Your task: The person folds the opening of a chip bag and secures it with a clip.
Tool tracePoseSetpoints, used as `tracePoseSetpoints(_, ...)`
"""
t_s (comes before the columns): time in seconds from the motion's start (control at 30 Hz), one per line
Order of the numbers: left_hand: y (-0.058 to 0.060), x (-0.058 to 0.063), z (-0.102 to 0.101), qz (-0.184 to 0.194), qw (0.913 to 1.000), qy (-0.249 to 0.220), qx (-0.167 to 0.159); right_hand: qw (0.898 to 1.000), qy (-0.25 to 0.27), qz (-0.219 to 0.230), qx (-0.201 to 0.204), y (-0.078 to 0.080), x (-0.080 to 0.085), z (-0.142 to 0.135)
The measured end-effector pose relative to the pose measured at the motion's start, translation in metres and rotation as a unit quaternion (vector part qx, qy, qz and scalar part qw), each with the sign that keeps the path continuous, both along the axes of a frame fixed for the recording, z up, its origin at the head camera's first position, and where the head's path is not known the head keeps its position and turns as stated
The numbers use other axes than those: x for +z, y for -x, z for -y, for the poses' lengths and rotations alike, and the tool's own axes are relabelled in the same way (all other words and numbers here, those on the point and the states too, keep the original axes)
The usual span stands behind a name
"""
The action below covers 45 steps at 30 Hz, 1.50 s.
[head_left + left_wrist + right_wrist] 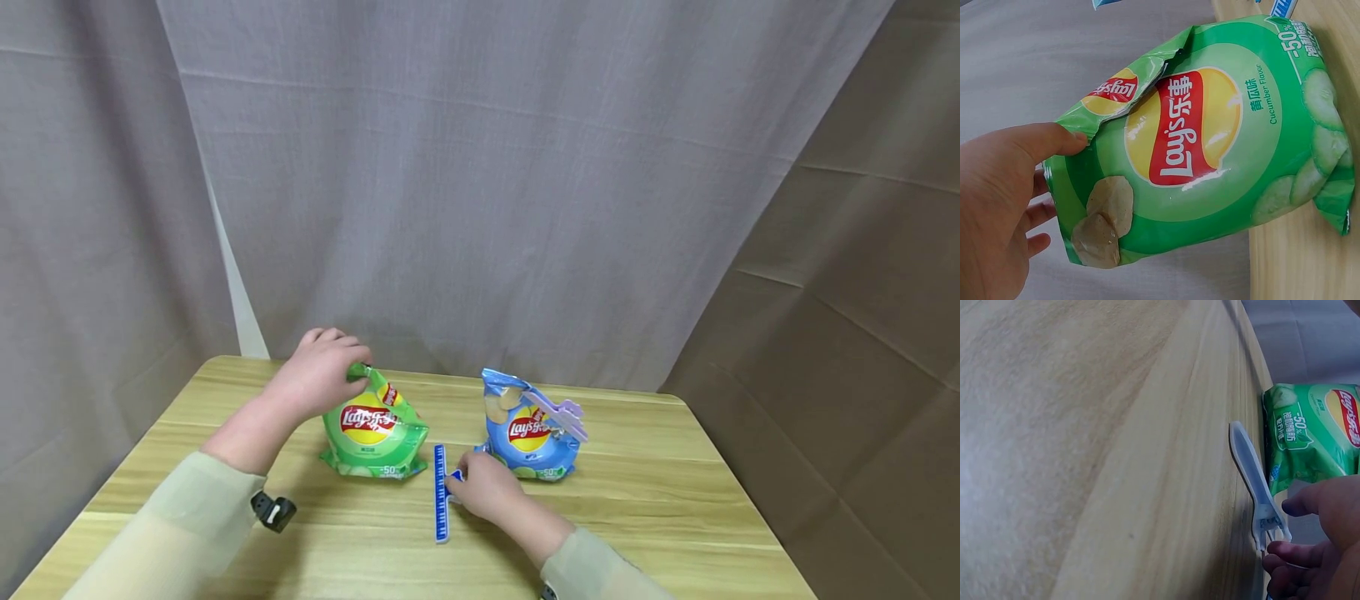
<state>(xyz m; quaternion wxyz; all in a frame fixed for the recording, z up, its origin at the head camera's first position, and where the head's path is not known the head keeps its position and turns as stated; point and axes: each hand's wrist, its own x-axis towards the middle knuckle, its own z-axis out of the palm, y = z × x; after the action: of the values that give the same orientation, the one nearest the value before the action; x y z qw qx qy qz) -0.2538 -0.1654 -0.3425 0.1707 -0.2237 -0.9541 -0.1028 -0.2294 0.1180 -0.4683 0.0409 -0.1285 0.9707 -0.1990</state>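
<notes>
My left hand (318,375) pinches the folded top edge of a green Lay's chip bag (371,446), which stands tilted on the table. In the left wrist view, the thumb lies over the fold and the other fingers go behind the cucumber-flavor bag (1229,181). Just right of that bag is a blue bag clip (441,500) with a long toothed bar. My right hand (491,487) has thumb and fingers around the clip's short handle. From the right wrist, the clip (1249,459) shows a pale side, its hinge end between thumb and fingers.
Behind the right hand stands a blue Lay's chip bag (528,458), its folded top held by a purple clip (558,415). Both bags are on a light wooden table (637,517). Grey curtains (480,208) hang behind the table's far edge.
</notes>
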Motion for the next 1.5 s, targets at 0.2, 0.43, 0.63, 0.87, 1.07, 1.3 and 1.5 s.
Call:
tracePoseSetpoints(0.2,-0.0003,-0.0009,0.0001,0.000,1.0000,0.000,0.001,1.000,0.005,0.013,-0.018,-0.0010,-0.0022,-0.0024)
tracePoseSetpoints(0.43,-0.0013,-0.0005,0.0004,-0.004,1.0000,-0.002,0.000,1.000,0.007,0.006,-0.011,-0.0011,-0.0047,-0.0046)
tracePoseSetpoints(0.63,-0.0014,-0.0006,0.0003,-0.002,1.0000,-0.003,0.002,0.999,0.032,0.017,-0.009,-0.0025,-0.0035,-0.0060)
tracePoseSetpoints(0.87,-0.0008,-0.0008,0.0011,0.001,1.0000,-0.003,0.007,0.998,0.053,0.015,-0.002,-0.0023,-0.0016,-0.0060)
tracePoseSetpoints(1.07,-0.0011,-0.0006,0.0011,0.003,1.0000,-0.002,0.007,0.998,0.062,0.004,0.001,0.0010,-0.0041,-0.0066)
tracePoseSetpoints(1.3,-0.0006,-0.0008,0.0012,0.004,1.0000,-0.001,0.008,0.994,0.109,0.017,-0.008,0.0029,-0.0029,-0.0052)
tracePoseSetpoints(1.5,-0.0012,-0.0005,0.0010,0.009,0.9999,-0.003,0.009,0.984,0.164,0.060,-0.024,0.0043,-0.0005,-0.0036)
